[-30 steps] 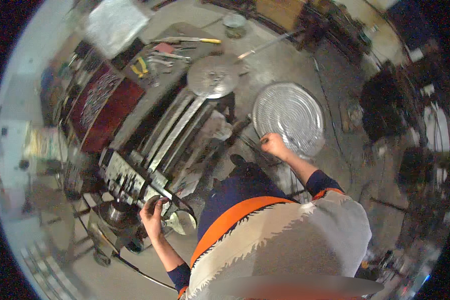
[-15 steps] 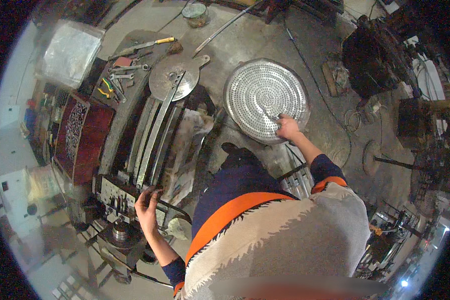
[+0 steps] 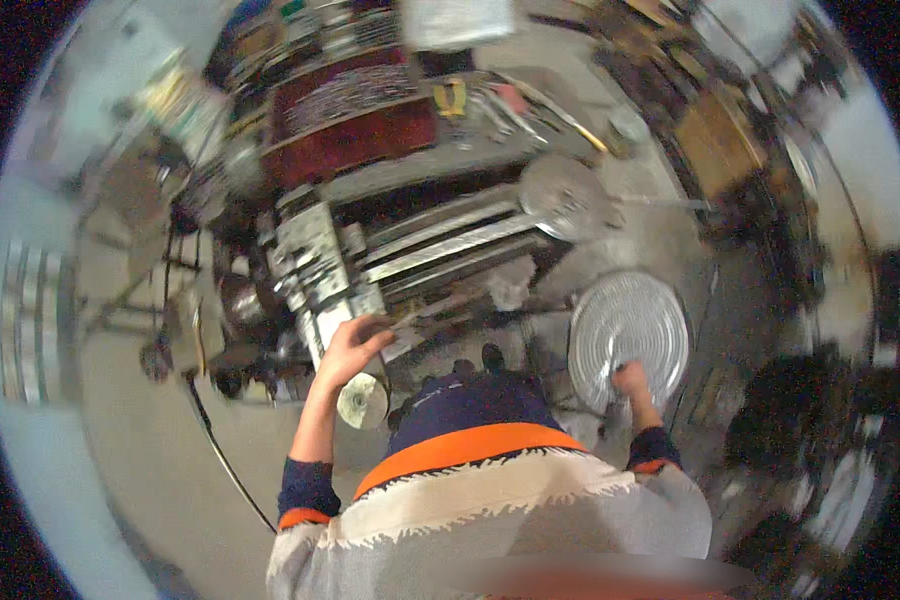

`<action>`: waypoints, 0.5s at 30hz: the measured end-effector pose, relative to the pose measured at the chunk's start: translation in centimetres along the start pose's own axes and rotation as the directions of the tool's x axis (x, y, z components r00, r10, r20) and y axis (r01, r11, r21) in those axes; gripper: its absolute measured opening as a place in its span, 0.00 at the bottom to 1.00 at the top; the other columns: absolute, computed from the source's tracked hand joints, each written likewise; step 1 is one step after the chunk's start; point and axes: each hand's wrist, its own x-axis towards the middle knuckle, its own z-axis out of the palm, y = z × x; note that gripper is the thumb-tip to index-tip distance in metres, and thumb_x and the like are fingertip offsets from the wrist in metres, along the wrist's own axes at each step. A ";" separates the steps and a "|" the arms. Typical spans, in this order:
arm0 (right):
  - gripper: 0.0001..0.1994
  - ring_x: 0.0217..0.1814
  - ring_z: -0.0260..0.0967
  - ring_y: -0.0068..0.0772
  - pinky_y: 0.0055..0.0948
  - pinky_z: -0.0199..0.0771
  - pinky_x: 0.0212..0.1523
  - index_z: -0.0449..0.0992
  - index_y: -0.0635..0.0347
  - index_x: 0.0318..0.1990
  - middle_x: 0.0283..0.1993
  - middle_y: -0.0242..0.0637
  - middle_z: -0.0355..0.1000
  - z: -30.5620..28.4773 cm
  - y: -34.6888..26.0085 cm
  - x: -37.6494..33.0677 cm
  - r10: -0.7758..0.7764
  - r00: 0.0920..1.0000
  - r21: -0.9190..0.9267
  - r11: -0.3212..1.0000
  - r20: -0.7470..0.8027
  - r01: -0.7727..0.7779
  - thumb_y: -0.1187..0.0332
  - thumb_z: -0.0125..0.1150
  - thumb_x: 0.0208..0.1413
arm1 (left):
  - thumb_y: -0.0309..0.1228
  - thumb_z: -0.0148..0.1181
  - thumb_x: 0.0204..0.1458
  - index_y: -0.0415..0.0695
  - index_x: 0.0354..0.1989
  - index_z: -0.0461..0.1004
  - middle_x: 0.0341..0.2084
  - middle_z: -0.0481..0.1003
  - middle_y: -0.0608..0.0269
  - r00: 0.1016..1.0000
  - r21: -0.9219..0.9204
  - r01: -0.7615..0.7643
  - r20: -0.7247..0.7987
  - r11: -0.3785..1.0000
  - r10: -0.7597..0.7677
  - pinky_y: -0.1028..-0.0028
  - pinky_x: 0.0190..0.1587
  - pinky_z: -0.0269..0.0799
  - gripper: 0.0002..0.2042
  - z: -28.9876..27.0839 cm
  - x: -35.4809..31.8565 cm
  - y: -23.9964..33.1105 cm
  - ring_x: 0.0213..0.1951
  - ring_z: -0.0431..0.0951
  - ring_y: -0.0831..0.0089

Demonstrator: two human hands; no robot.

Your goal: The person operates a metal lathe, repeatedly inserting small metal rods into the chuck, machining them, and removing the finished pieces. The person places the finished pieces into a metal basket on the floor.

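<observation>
My left hand (image 3: 355,350) hovers by the near end of a long metal machine bed (image 3: 450,248), its thumb and curved fingers apart and nothing plainly held. Just below that hand is a pale round knob-like disc (image 3: 362,402). On the right, my right hand (image 3: 630,380) is closed over the near edge of a large round metal plate (image 3: 628,325) covered in rings of small holes. What its fingers hold, if anything, is hidden by blur. A smaller round metal disc (image 3: 565,198) is mounted at the bed's far end.
Behind the bed stands a dark red bin (image 3: 355,145) of small metal pieces. Beside it lie yellow-handled pliers (image 3: 450,100), wrenches (image 3: 505,115) and a file-like tool with a yellow handle (image 3: 580,128). A thin dark rod (image 3: 225,455) slants across the floor at left.
My view has swung left, so the machine and plate appear turned and shifted. My right hand's fingers are now more curled at the plate; my left hand stays near the machine's near end.
</observation>
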 end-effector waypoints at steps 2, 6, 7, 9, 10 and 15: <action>0.12 0.31 0.70 0.51 0.39 0.70 0.32 0.73 0.66 0.24 0.26 0.53 0.70 -1.7 -1.4 -0.1 0.017 0.997 -0.167 0.986 0.070 -0.005 0.65 0.57 0.33 | 0.28 0.55 0.46 0.34 0.39 0.70 0.29 0.75 0.57 0.996 -0.007 0.084 -0.010 0.996 -0.084 0.77 0.38 0.68 0.13 -0.6 -1.1 1.4 0.34 0.74 0.75; 0.10 0.30 0.69 0.52 0.37 0.70 0.32 0.74 0.65 0.25 0.26 0.52 0.71 -7.3 -8.2 1.5 -0.140 0.982 0.155 0.975 -0.127 0.159 0.69 0.57 0.33 | 0.27 0.55 0.45 0.34 0.37 0.71 0.28 0.75 0.59 0.989 -0.182 0.070 -0.119 0.981 -0.092 0.77 0.36 0.68 0.11 -0.3 -2.5 -0.6 0.33 0.74 0.77; 0.09 0.30 0.69 0.52 0.35 0.70 0.32 0.74 0.65 0.25 0.27 0.50 0.71 -7.1 -9.9 3.3 -0.207 0.970 0.114 0.968 -0.131 0.222 0.70 0.57 0.33 | 0.28 0.55 0.45 0.35 0.36 0.72 0.26 0.75 0.60 0.990 -0.113 0.038 -0.128 0.993 -0.052 0.76 0.34 0.68 0.11 -0.3 -2.6 -0.8 0.30 0.74 0.77; 0.15 0.43 0.65 0.46 0.31 0.66 0.43 0.75 0.64 0.31 0.40 0.48 0.67 -11.1 -22.0 1.2 -0.660 0.703 0.146 0.693 -0.265 0.706 0.72 0.57 0.29 | 0.35 0.55 0.45 0.37 0.31 0.73 0.21 0.73 0.54 0.982 0.138 -0.013 -0.186 0.990 0.039 0.70 0.29 0.67 0.12 0.4 -2.5 -1.7 0.25 0.73 0.66; 0.18 0.48 0.62 0.45 0.32 0.64 0.46 0.75 0.63 0.34 0.46 0.50 0.64 -12.5 -27.2 0.0 -0.717 0.673 0.281 0.619 -0.179 0.734 0.73 0.57 0.27 | 0.37 0.55 0.44 0.38 0.30 0.73 0.20 0.72 0.51 0.984 0.175 -0.035 -0.167 0.984 0.064 0.68 0.28 0.67 0.13 1.2 -1.7 -3.0 0.24 0.73 0.61; 0.20 0.43 0.64 0.45 0.31 0.67 0.41 0.74 0.60 0.36 0.44 0.45 0.62 -16.7 -45.7 -8.2 -0.987 0.131 0.254 0.103 -0.095 0.962 0.74 0.58 0.26 | 0.41 0.54 0.46 0.38 0.32 0.73 0.23 0.73 0.49 0.977 0.117 -0.090 -0.184 0.989 0.111 0.66 0.31 0.68 0.15 2.2 -1.6 -2.9 0.28 0.75 0.58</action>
